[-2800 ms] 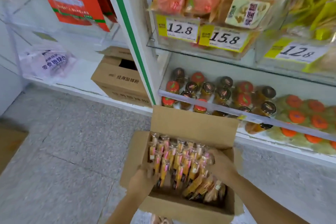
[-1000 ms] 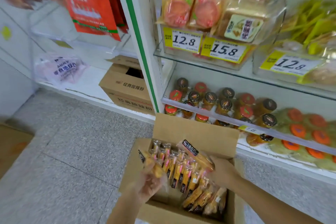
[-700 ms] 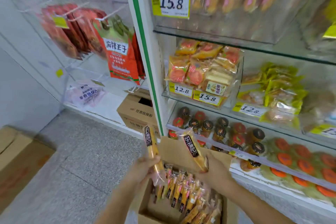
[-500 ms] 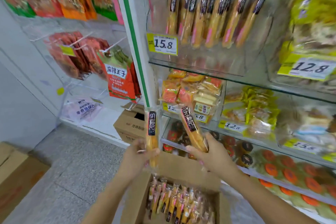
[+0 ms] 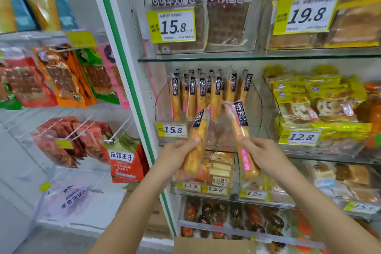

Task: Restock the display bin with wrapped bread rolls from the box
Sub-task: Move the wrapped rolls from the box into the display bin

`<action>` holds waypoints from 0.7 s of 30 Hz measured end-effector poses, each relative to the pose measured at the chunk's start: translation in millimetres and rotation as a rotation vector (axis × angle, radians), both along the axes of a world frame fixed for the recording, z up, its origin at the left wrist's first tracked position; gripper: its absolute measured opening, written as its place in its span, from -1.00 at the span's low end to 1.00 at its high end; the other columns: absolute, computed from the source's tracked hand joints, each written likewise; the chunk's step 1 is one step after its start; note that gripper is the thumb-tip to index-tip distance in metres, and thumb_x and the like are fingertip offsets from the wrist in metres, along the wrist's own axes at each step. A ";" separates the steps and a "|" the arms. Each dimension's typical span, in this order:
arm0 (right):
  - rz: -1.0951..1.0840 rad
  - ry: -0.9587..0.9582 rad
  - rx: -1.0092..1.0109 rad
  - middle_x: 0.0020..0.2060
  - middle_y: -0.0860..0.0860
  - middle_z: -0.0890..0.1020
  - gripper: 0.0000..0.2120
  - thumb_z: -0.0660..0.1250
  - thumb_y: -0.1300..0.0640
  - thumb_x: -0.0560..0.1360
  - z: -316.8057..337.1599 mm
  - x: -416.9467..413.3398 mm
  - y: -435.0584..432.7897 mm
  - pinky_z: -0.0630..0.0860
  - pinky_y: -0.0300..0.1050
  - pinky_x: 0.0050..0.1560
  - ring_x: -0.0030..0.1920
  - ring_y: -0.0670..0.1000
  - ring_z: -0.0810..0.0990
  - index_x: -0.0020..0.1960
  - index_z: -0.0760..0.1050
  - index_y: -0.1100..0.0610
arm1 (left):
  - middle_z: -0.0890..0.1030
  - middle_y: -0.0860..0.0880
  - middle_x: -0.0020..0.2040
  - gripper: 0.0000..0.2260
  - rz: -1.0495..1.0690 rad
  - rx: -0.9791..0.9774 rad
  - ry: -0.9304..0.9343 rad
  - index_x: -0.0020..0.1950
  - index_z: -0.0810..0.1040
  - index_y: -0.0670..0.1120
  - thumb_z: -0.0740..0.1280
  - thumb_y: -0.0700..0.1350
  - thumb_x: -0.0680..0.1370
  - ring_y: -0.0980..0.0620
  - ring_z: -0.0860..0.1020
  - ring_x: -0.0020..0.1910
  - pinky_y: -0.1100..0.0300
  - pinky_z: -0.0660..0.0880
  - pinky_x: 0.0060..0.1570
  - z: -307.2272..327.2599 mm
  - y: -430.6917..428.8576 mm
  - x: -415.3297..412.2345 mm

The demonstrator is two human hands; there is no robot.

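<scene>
Our left fingers [image 5: 194,140] are curled round the middle of a wrapped bread roll [image 5: 199,128], clamped on it with the thumb across its front. The left hand [image 5: 181,148] holds it up in front of the display bin [image 5: 218,136], before the left half of the bin's clear front wall. Our right fingers [image 5: 244,139] pinch a second roll [image 5: 239,121] in the same way, and the right hand [image 5: 261,150] holds it before the right half of the bin. Both rolls stand nearly upright with their black-labelled tops leaning toward each other, apart, and in our view those tops overlap the lower ends of the standing rolls [image 5: 206,93] that fill the back of the bin in a row. A yellow price tag [image 5: 172,129] reading 15.8 sits on the bin's front at its left corner. Above the bin, on a glass shelf [image 5: 206,59], stand waffle bread packs [image 5: 177,16]. To the right of the bin lie yellow-wrapped cakes [image 5: 305,93]. Left of the bin runs a green-edged post [image 5: 127,80], with hanging snack packets [image 5: 61,76] beyond it. Well below the bin, at the lower edge of our view, shows a flap of the cardboard box [image 5: 214,245]; we cannot see inside it.
</scene>
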State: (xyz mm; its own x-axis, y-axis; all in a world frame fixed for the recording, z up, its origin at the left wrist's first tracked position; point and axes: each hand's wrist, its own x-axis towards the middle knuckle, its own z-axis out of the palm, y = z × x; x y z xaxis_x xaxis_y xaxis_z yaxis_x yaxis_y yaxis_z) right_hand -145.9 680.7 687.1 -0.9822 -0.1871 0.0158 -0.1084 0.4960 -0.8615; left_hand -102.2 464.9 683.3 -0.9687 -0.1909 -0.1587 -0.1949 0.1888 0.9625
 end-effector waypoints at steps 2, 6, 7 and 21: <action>-0.061 0.049 0.023 -0.49 0.04 0.32 -0.53 0.25 -0.16 0.51 14.2 -12.9 -0.6 0.16 -0.09 -0.33 -0.44 0.03 0.31 -0.39 0.30 0.15 | 0.70 -0.08 -0.12 -0.70 0.003 -0.021 0.005 -0.13 0.66 -0.08 0.35 0.15 0.47 -0.02 0.66 -0.10 0.07 0.55 0.06 14.3 -0.6 -18.5; -0.148 0.118 0.133 -0.44 0.06 0.41 -0.56 0.27 -0.18 0.50 35.3 -46.5 -2.1 0.22 -0.10 -0.35 -0.37 0.05 0.39 -0.33 0.36 0.17 | 0.68 -0.05 -0.13 -0.61 -0.021 -0.130 0.054 -0.13 0.66 -0.12 0.34 0.22 0.45 -0.06 0.63 -0.08 0.08 0.51 0.05 36.4 12.4 -58.7; -0.168 0.118 0.164 -0.39 0.06 0.46 -0.57 0.29 -0.18 0.49 39.0 -57.5 -3.1 0.25 -0.10 -0.33 -0.32 0.05 0.43 -0.28 0.41 0.18 | 0.65 -0.02 -0.17 -0.65 -0.020 -0.159 0.070 -0.18 0.64 -0.09 0.35 0.20 0.46 -0.02 0.61 -0.12 0.14 0.49 -0.02 41.3 17.7 -69.5; -0.193 -0.006 0.462 0.03 0.11 0.60 -0.58 0.28 -0.10 0.53 63.4 -196.2 -20.4 0.43 -0.16 -0.10 0.02 0.09 0.59 0.22 0.48 0.20 | 0.58 -0.12 0.12 -0.43 0.187 -0.582 0.007 0.31 0.37 -0.22 0.40 0.11 0.46 -0.08 0.58 0.04 0.17 0.49 -0.09 28.7 76.8 -214.2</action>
State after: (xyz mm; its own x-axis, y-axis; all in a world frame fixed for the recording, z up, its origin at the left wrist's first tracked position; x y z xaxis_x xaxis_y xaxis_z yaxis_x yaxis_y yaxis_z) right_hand -342.1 660.3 750.5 -0.9994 0.0116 -0.0316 0.0270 0.8367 -0.5470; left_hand -316.4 541.7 712.0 -0.9109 -0.4117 0.0288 -0.2699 0.6471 0.7131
